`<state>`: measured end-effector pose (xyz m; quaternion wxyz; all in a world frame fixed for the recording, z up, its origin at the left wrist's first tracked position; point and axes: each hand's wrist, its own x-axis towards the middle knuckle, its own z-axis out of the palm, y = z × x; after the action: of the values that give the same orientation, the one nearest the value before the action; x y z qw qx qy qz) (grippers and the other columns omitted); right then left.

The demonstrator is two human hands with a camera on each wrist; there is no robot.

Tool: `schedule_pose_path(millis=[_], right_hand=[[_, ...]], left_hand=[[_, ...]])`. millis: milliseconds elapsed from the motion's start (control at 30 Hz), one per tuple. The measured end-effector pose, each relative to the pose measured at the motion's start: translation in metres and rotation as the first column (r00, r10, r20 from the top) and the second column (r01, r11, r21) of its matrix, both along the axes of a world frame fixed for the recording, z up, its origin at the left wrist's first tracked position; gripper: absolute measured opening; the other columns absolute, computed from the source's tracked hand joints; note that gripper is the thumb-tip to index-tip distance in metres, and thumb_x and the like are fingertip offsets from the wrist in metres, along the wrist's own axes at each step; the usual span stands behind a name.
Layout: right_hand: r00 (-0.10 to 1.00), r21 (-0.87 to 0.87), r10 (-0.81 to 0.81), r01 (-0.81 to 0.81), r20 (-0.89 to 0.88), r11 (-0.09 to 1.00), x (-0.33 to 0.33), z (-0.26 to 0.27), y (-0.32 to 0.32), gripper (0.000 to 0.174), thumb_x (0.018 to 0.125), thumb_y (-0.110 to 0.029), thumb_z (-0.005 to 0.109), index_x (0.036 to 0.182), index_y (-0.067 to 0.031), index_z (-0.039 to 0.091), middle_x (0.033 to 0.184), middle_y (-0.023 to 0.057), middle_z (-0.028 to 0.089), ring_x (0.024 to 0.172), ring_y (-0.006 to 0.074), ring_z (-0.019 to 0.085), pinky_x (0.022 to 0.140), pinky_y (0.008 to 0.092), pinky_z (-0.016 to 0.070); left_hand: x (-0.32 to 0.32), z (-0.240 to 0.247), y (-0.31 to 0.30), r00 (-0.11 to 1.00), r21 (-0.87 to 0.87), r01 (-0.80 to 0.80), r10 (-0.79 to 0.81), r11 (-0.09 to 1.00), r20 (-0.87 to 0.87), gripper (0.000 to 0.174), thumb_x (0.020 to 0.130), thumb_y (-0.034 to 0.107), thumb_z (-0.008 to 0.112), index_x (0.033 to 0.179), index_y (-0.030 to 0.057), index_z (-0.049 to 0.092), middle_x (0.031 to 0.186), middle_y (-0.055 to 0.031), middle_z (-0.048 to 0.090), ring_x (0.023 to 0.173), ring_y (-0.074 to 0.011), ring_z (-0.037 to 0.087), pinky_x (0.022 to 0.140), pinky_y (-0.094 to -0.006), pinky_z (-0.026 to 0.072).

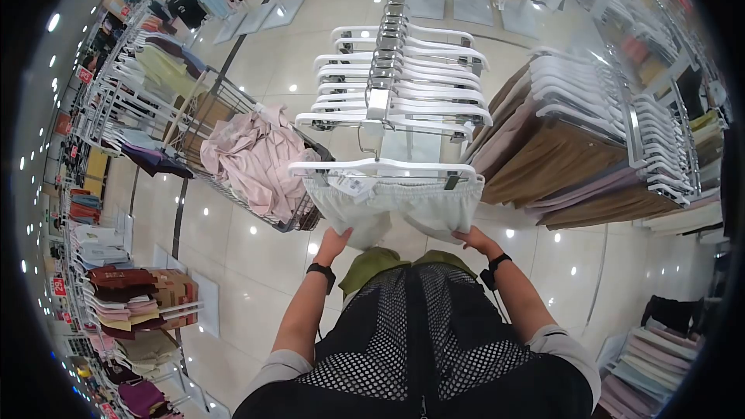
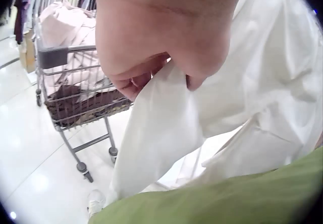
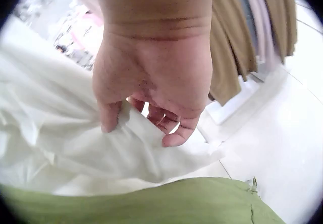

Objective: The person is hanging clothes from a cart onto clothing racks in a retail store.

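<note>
White elastic-waist trousers (image 1: 423,206) hang by clips from a white hanger (image 1: 388,165) at the near end of a metal rail. A paper tag (image 1: 351,184) lies over the waistband. My left hand (image 1: 334,247) pinches the cloth at the left side, below the waist. Seen from the left wrist, that hand (image 2: 166,37) has the fabric gathered between thumb and fingers. On the opposite side my right hand (image 1: 481,240) grips the cloth's edge. In the right wrist view its thumb (image 3: 110,117) lies on the front, with the fingers curled behind.
Several bare white hangers (image 1: 400,74) fill the rail ahead. At left stands a wire shopping cart (image 2: 81,73) heaped with pale pink clothes (image 1: 256,155). Brown trousers (image 1: 543,159) hang on a rack to the right. Green cloth (image 1: 376,268) shows at the wearer's waist.
</note>
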<state>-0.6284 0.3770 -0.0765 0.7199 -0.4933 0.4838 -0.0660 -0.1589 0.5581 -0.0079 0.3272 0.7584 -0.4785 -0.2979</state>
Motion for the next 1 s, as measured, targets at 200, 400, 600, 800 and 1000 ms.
schedule_pose_path(millis=[200, 400, 600, 800, 1000], right_hand=[[0.976, -0.021, 0.022, -0.027, -0.215, 0.999, -0.048, -0.044, 0.032, 0.043, 0.095, -0.041, 0.074, 0.119, -0.0055, 0.067, 0.099, 0.0034, 0.065, 0.086, 0.0161, 0.060, 0.070, 0.0343, 0.0540], [0.898, 0.002, -0.061, 0.069, -0.436, 0.998, -0.029, -0.051, 0.104, 0.028, 0.097, -0.023, 0.067, 0.117, -0.0036, 0.067, 0.088, 0.0113, 0.070, 0.071, 0.0234, 0.069, 0.062, 0.0425, 0.0596], [0.752, 0.194, -0.006, 0.178, -0.659, 0.965, -0.005, -0.073, 0.171, 0.035, 0.093, -0.023, 0.060, 0.123, -0.0053, 0.064, 0.103, 0.0140, 0.071, 0.081, 0.0322, 0.075, 0.066, 0.0433, 0.0605], [0.735, 0.132, -0.061, 0.202, -0.676, 0.970, 0.049, -0.022, 0.204, 0.032, 0.098, -0.023, 0.051, 0.119, -0.0027, 0.062, 0.101, 0.0152, 0.074, 0.083, 0.0273, 0.078, 0.062, 0.0398, 0.0607], [0.835, 0.109, -0.327, 0.412, -0.443, 0.905, 0.059, 0.007, 0.163, 0.034, 0.095, -0.022, 0.059, 0.123, -0.0044, 0.062, 0.102, 0.0148, 0.070, 0.081, 0.0285, 0.075, 0.067, 0.0422, 0.0604]], left_hand=[[0.067, -0.033, 0.046, 0.988, 0.332, 0.047, -0.093, 0.942, 0.125, 0.040, 0.098, 0.031, 0.067, 0.125, 0.0017, 0.068, 0.115, -0.0270, 0.072, 0.110, -0.0445, 0.067, 0.094, -0.0488, 0.0518], [0.145, -0.122, 0.068, 0.890, 0.395, 0.320, -0.416, 0.861, 0.188, 0.030, 0.099, 0.024, 0.062, 0.109, -0.0030, 0.071, 0.096, -0.0225, 0.074, 0.091, -0.0378, 0.072, 0.076, -0.0467, 0.0568], [0.179, -0.140, 0.059, 0.845, 0.556, 0.195, 0.150, 0.808, -0.514, 0.031, 0.095, 0.006, 0.063, 0.126, 0.0045, 0.062, 0.103, -0.0112, 0.070, 0.079, -0.0207, 0.069, 0.051, -0.0348, 0.0548], [0.178, -0.150, 0.025, 0.911, 0.529, 0.328, -0.114, 0.783, -0.397, 0.030, 0.095, 0.012, 0.058, 0.122, 0.0033, 0.067, 0.100, -0.0164, 0.073, 0.084, -0.0255, 0.073, 0.067, -0.0375, 0.0560], [0.163, -0.114, -0.048, 0.813, 0.318, 0.582, -0.526, 0.748, -0.249, 0.031, 0.100, 0.021, 0.057, 0.123, 0.0010, 0.066, 0.111, -0.0183, 0.074, 0.101, -0.0297, 0.071, 0.090, -0.0371, 0.0551]])
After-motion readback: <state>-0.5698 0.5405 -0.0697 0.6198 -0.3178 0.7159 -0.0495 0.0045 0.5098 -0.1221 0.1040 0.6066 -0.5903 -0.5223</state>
